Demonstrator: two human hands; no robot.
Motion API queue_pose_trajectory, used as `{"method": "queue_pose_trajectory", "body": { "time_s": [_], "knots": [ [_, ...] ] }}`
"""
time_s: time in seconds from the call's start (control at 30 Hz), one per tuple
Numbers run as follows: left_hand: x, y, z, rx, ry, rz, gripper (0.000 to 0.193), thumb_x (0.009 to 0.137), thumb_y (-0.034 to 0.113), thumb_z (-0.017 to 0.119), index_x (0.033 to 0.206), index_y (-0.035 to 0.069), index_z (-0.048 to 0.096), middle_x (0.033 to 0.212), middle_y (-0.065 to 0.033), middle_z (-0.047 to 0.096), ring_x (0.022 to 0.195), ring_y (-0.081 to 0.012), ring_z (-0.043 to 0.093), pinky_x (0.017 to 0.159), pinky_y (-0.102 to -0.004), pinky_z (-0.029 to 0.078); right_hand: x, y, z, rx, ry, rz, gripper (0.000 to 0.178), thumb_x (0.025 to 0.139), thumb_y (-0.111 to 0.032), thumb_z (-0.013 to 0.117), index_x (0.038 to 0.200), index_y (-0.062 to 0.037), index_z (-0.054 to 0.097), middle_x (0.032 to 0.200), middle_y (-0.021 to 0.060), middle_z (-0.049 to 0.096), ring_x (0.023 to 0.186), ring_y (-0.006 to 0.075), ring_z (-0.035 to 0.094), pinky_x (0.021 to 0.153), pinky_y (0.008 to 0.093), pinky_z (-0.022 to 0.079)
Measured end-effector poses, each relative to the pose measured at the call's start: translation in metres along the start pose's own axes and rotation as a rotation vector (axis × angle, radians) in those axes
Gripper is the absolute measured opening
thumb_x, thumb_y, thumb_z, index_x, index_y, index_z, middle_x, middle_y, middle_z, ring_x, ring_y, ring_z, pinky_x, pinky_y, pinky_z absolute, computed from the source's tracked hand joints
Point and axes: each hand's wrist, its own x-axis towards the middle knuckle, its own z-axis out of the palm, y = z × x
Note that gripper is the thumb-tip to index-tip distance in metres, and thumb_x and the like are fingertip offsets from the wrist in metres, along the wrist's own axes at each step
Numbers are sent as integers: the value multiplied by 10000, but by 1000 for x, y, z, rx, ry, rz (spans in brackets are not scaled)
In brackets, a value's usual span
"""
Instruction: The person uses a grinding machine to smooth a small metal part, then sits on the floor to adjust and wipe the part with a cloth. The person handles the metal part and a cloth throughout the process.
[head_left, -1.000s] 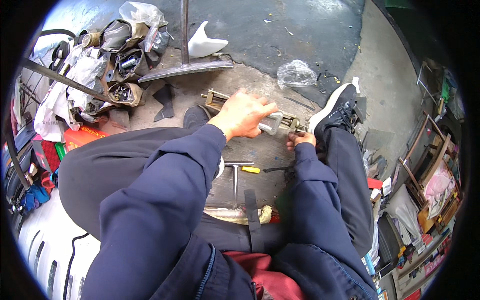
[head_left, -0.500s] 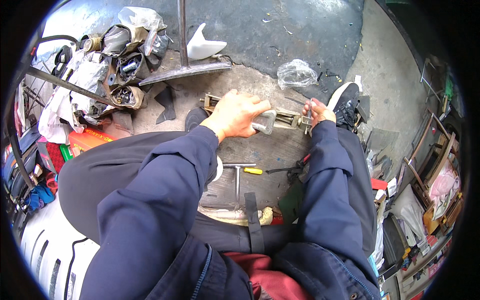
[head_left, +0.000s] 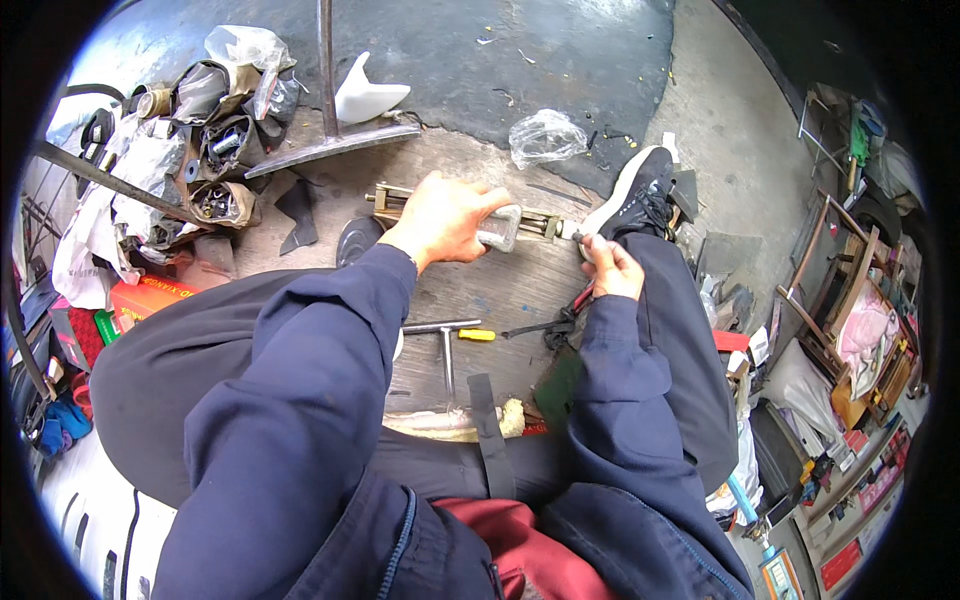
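My left hand is closed over a long, brassy metal screw clamp that lies crosswise above the floor between my feet. A rounded grey metal block shows on the clamp beside my fingers. At the clamp's right end, my right hand has its thumb and fingers drawn together in a pinch near a small dark tip. Whether those fingers hold that tip is too small to tell. Nearer to me lie a steel T-handle wrench and a yellow-handled tool.
My dark shoe is just beyond my right hand. A metal stand with a flat foot rises at the upper left, beside bags of small parts. A crumpled clear plastic bag lies ahead. Wooden frames stand at right.
The whole view has shifted, so the scene sits further left. My right hand has dropped toward me at the clamp's end; a thin upright bar by its fingers no longer shows. My left hand keeps its hold.
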Motion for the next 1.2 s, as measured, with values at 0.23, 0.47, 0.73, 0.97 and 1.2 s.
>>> {"method": "queue_pose_trajectory", "body": {
  "time_s": [0.23,0.47,0.73,0.97,1.2],
  "knots": [
    [2,1,4,12,3,-4,504,658,281,783,1135,201,641,926,-35,690,907,-261,693,790,-431,505,-28,44,-12,127,-25,490,126,931,-127,707,989,-26,660,769,49,657,562,135,585,486,292,525],
    [-3,-7,8,-4,35,43,494,667,304,780,1130,206,639,911,-13,663,930,-231,669,782,-419,469,32,90,9,-61,-7,612,144,907,-2,677,1020,67,622,828,164,705,614,249,689,513,397,601],
    [-7,-12,5,27,28,39,466,677,338,769,1094,194,617,913,-16,659,912,-236,667,771,-418,469,126,84,12,442,-96,531,233,947,-68,586,1157,34,589,990,195,678,816,343,674,752,533,598],
    [-9,-12,7,1,59,-3,455,678,318,771,1088,194,616,916,-15,663,907,-246,674,749,-417,477,125,-4,25,281,-252,231,294,943,-123,674,1158,64,600,948,204,684,802,310,713,670,417,608],
    [-1,-6,6,18,0,22,481,688,305,774,1134,205,625,924,-19,671,905,-253,683,773,-431,492,46,-8,5,95,-145,-29,195,951,-219,695,885,-36,681,838,43,696,779,126,652,723,262,509]
  ]
}}
